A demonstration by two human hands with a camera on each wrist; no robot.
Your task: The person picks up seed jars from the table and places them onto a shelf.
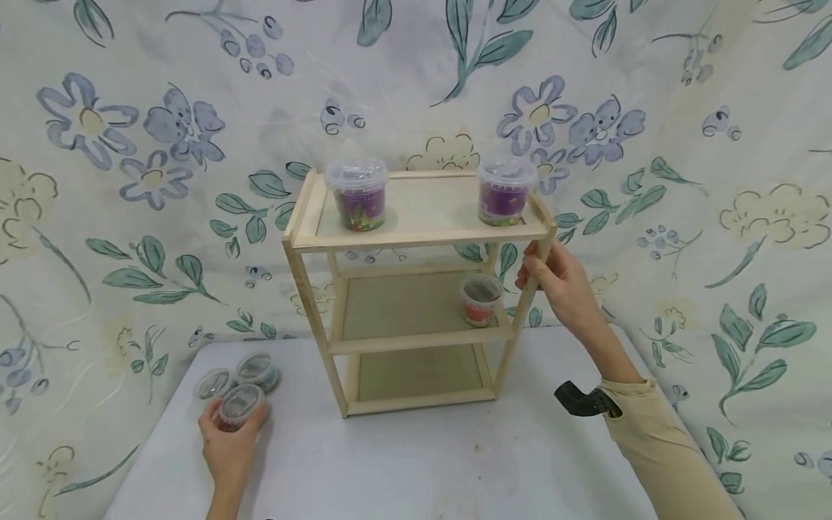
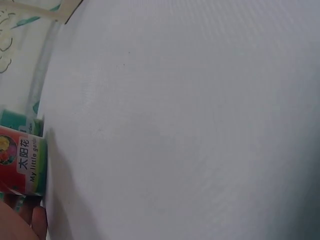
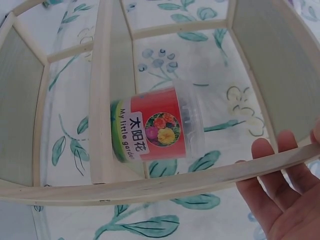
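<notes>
At the lower left of the head view, my left hand (image 1: 229, 444) grips a clear-lidded plastic cup (image 1: 241, 401). Its red flower label shows in the left wrist view, where the cup (image 2: 22, 162) is cut off by the frame edge. My right hand (image 1: 567, 287) holds the right front post of a three-tier wooden shelf (image 1: 416, 345) near the top; the fingers (image 3: 262, 150) wrap the wood in the right wrist view. A red-labelled cup (image 1: 479, 307) stands on the middle tier's right side. Two purple-labelled cups, one left (image 1: 357, 198) and one right (image 1: 505, 195), stand on the top tier.
Two more lidded cups, one (image 1: 258, 370) behind and one (image 1: 213, 384) to the left, stand close to the cup in my left hand. White cloth covers the table (image 1: 416, 469). A floral sheet (image 1: 682, 144) hangs behind the shelf.
</notes>
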